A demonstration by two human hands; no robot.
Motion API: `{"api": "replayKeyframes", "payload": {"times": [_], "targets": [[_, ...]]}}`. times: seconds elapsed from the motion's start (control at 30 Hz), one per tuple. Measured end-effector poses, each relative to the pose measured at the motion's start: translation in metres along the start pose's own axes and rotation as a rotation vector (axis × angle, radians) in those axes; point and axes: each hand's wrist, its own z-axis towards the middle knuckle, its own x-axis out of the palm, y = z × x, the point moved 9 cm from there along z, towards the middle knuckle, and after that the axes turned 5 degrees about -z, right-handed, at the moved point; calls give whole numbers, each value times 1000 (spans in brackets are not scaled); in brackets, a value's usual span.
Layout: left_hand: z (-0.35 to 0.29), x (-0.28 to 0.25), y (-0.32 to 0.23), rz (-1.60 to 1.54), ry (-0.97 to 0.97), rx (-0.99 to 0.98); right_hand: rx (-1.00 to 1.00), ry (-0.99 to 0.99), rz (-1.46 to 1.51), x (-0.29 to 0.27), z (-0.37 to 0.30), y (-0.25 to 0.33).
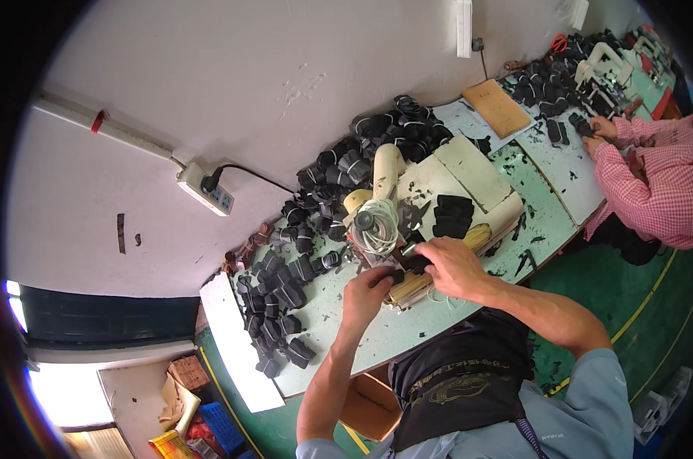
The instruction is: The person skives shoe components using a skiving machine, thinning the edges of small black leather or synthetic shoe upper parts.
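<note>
My left hand point(363, 297) is closed, pinching a small black piece point(395, 276) at the front edge of a cream-coloured machine point(385, 170). Just to its right, my right hand point(455, 268) curls its fingers over dark material beside a small shiny metal part point(409, 249). What those fingers grip is too hidden to name. A coil of white cord point(379, 233) hangs on the machine directly beyond my hands. On the machine's flat cream top point(473, 176) lies a stack of black pieces point(453, 216), with a yellow bundle point(477, 236) near its right edge.
Many tied black bundles point(273, 281) cover the table's point(323, 356) left side and back. Dark scraps litter its surface. A brown pad point(497, 109) lies farther right, near a co-worker in a pink checked shirt point(660, 180). A power strip point(206, 189) hangs on the wall.
</note>
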Motion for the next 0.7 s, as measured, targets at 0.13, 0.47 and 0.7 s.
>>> {"api": "replayKeyframes", "payload": {"times": [0.13,0.47,0.7], "targets": [[-2,0,-7,-65,-78,-10,71,80,112,5,-2,-15],[-11,6,1,-202,-172,85,-16,-52,-86,-8,-7,0],[-53,-23,40,-201,-249,-104,-28,-219,-231,-45,-9,-23]]}}
